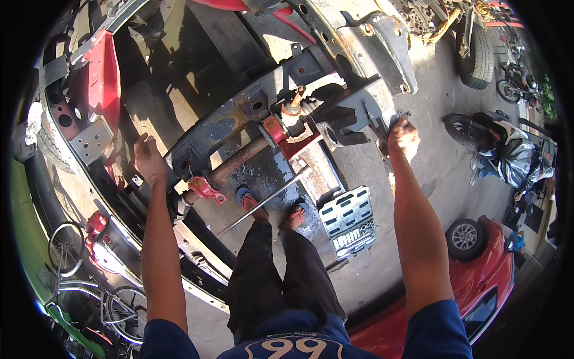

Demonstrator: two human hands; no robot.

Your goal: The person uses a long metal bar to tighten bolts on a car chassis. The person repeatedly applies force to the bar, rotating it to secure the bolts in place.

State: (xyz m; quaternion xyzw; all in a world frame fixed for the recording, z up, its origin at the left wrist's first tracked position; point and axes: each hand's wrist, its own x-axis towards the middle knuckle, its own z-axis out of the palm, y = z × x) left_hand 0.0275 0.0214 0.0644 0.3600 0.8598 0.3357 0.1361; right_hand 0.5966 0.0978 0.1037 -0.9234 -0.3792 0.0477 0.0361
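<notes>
Lying crosswise, metal beam (210, 135), between left grip (149, 158) and right grip (405, 139)

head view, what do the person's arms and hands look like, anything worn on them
The left sleeve and right sleeve are short and dark blue. Below them, the left forearm and right forearm are bare. The left hand and right hand wear no gloves, and no watch shows.
</notes>
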